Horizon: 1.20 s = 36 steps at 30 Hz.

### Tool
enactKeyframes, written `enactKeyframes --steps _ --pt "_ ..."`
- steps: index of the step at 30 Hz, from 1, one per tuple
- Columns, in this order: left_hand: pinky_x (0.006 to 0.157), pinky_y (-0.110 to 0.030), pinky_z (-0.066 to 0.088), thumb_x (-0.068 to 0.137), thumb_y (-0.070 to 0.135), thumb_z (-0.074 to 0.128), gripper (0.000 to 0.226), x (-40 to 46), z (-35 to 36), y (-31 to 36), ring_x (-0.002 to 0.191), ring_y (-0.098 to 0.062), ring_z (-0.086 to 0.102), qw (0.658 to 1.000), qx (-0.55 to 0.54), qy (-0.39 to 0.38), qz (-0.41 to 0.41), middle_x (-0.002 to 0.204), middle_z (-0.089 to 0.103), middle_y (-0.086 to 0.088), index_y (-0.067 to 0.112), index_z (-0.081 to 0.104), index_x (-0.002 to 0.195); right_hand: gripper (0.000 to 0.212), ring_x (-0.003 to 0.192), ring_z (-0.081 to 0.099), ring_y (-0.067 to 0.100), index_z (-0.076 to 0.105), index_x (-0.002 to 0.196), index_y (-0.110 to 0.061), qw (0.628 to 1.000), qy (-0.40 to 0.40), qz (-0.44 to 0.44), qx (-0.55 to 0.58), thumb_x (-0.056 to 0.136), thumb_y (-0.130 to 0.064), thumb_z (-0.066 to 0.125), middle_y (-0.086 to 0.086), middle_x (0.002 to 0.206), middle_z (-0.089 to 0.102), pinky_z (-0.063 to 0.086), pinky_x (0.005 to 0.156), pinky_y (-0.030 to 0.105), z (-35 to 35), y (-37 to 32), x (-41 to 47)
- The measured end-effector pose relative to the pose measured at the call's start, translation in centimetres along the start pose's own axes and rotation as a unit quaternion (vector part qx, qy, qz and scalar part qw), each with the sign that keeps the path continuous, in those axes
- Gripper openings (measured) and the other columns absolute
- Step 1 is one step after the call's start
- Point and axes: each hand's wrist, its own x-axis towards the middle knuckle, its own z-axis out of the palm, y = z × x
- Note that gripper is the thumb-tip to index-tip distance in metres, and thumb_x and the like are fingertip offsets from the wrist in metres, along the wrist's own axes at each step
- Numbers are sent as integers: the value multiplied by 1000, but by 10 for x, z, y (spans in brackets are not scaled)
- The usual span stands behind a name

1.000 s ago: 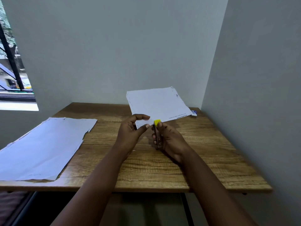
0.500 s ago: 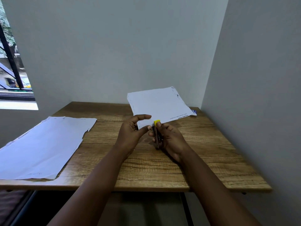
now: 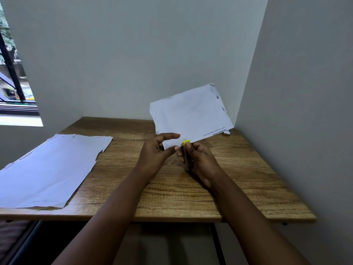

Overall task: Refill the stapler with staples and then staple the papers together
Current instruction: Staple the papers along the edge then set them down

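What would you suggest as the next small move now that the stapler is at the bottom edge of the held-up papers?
Probably squeeze the stapler shut with the right hand. Its yellow tip already sits at the bottom edge of the papers, which the left hand pinches beside it above the table.

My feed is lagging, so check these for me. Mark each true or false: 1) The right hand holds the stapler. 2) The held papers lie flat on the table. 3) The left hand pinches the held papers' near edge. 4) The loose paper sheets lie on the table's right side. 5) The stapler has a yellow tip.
1) True: the right hand grips the stapler.
2) False: the held papers are raised above the wooden table, tilted.
3) True: the left hand pinches that edge beside the stapler.
4) False: the loose paper sheets lie on its left side.
5) True: the tip is yellow.
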Motion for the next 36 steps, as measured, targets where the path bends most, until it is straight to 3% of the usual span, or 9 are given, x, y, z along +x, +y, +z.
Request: enactKeyframes --steps 3,8,12,17,23,26,30,33,36 --pt "84 -23 55 82 0 74 30 -1 2 2 104 -13 69 1000 18 -11 14 107 76 5 16 74 107 16 69 65 8 63 93 -9 1000 8 -12 10 95 -23 55 5 78 70 51 66 21 1 1 0" --pt "80 -21 54 83 2 74 29 -1 1 0 97 -12 70 999 30 -3 13 106 76 4 17 73 108 23 64 57 13 65 88 -13 1000 -5 -2 8 86 -36 60 4 75 70 44 61 27 1 1 -1" --pt "79 -19 53 82 -1 73 33 0 0 2 97 -10 70 1000 -5 17 4 104 76 4 17 73 110 37 70 63 16 62 102 -16 998 -17 -14 52 85 -48 60 4 85 67 50 62 29 -1 -1 1" --pt "86 -25 55 83 -4 71 35 -2 -3 7 108 -16 68 999 -32 28 2 112 75 0 22 74 108 45 60 49 11 49 112 -19 976 78 -79 188 80 -48 61 -2 81 55 39 55 24 -20 -11 8" --pt "100 -36 51 87 -4 63 36 -4 -6 12 114 -11 64 999 15 29 -12 115 74 5 23 77 105 34 47 38 5 55 108 -23 934 257 -142 203 80 -29 74 -7 66 52 30 41 18 -32 -18 10" --pt "93 -37 52 87 -5 64 41 -4 -6 13 105 -12 66 999 17 15 -25 116 73 1 29 77 106 30 46 42 6 57 111 -16 917 335 -132 173 85 -4 67 -2 67 53 34 41 19 -40 -17 9" --pt "79 -54 53 84 1 72 37 -4 -4 12 92 -29 64 997 0 13 -77 110 73 -11 29 76 108 26 43 44 7 60 99 -16 905 368 -144 156 82 2 63 -4 59 54 36 41 19 -46 -17 7" --pt "81 -42 57 80 14 77 26 -3 -4 12 97 -21 71 997 2 46 -59 106 76 -2 24 78 104 23 42 41 9 60 82 -20 913 377 -110 113 82 3 56 -2 57 50 32 38 17 -46 -16 10" --pt "72 -26 56 84 11 72 20 -1 -7 9 82 -9 71 997 10 69 -35 94 78 -1 22 78 101 24 64 56 14 62 86 -22 925 358 -85 -99 81 1 61 -3 74 57 43 48 18 -42 -10 10"
